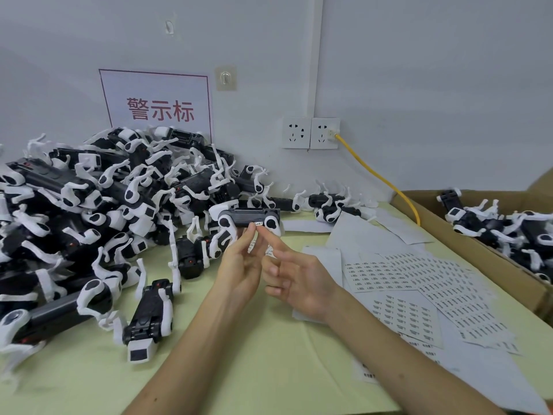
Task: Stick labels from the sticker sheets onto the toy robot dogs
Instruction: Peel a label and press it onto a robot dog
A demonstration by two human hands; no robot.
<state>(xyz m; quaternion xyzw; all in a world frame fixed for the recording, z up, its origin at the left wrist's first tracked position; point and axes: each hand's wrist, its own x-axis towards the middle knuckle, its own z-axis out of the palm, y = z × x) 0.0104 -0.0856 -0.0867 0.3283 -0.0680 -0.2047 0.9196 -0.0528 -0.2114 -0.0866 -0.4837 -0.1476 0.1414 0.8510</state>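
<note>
Over the table (254,354), toy robot dog (248,218): it was held up level above the pale green top, just in front of the pile (104,205) and apart from it.
Left hand (239,265): it reached up from below, fingertips pinching the dog's dark body along its lower edge.
Right hand (296,280): its index finger was stretched out with the tip on a small white label (258,224) at the body's lower edge; the other fingers curled loosely and held nothing.
Handling, dog: probably light, rigid plastic, since fingertips alone bore it. The thin white legs looked the likeliest parts to snag or snap (they stuck out at all angles in the heap), so the black trunk seemed the safe place to grip.
Handling, label: small, thin and limp by its look; likely best carried on a fingertip and rubbed flat.
Sticker sheets (398,274): several lay overlapping on the table to the right, some printed with rows of small labels, others looking blank.
Cardboard box (478,253): open-topped at the far right, it held more dogs (493,223), jumbled; whether those bore labels could not be told.
</note>
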